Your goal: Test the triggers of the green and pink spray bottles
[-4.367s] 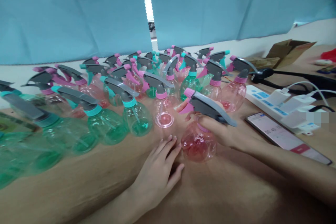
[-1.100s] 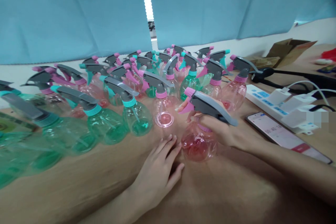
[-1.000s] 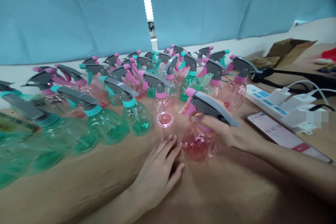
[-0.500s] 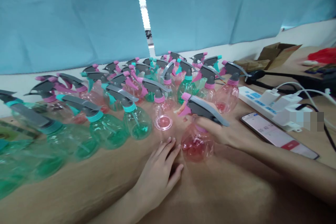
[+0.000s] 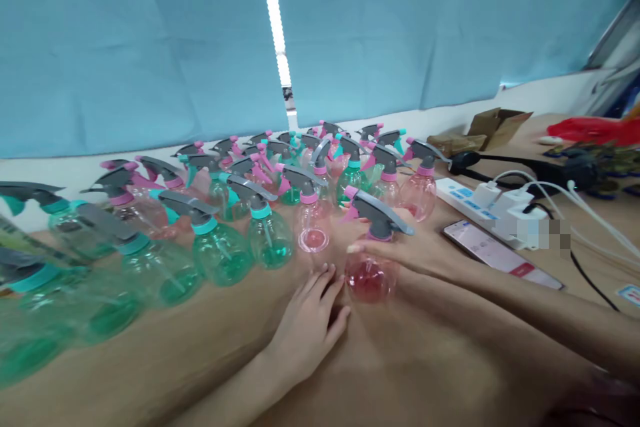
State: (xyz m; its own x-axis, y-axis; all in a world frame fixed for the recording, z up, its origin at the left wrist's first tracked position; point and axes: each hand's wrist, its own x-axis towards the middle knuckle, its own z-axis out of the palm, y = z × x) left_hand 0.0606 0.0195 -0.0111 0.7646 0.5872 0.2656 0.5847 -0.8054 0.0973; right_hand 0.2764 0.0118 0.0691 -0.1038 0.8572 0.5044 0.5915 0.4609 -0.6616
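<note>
A pink spray bottle (image 5: 371, 278) with a grey-and-pink trigger head stands upright on the brown tabletop. My right hand (image 5: 400, 250) is wrapped around its upper body below the collar, thumb in front; the other fingers are partly hidden behind it. To its left, my left hand (image 5: 313, 317) rests palm down with fingers stretched out and holds nothing. Just beyond those fingertips is another pink spray bottle (image 5: 313, 223). Green spray bottles (image 5: 273, 240) with turquoise collars form a row toward the left.
Several more pink and green spray bottles crowd toward the blue wall covering (image 5: 200, 47). On the right are a phone (image 5: 500, 253), a white power strip (image 5: 463, 200) with plugs and cables, a black headset-like object (image 5: 540, 170), an open cardboard box (image 5: 500, 128) and a red bag (image 5: 590, 129).
My right hand has slid from the neck and trigger area down to the bottle's upper body. The left hand stays nearly still. The camera view has shifted slightly.
</note>
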